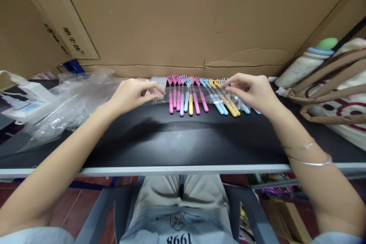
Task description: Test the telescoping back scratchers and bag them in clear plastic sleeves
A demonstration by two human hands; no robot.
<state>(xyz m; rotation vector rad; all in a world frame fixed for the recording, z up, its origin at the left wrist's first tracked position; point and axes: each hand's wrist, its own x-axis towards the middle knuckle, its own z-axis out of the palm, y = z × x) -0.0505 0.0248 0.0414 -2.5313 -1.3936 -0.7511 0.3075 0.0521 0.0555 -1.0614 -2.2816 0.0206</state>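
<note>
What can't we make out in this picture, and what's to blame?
Blue sticks by the right hand: head view, partly hidden behind it.
Pale rectangle: head view, lower part behind the left hand.
Bag: head view, right side cut off by the picture's edge.
Shirt emblem: head view, details too small.

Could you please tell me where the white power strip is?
In the head view, the white power strip is at the far left, beside the crumpled clear plastic.
</note>
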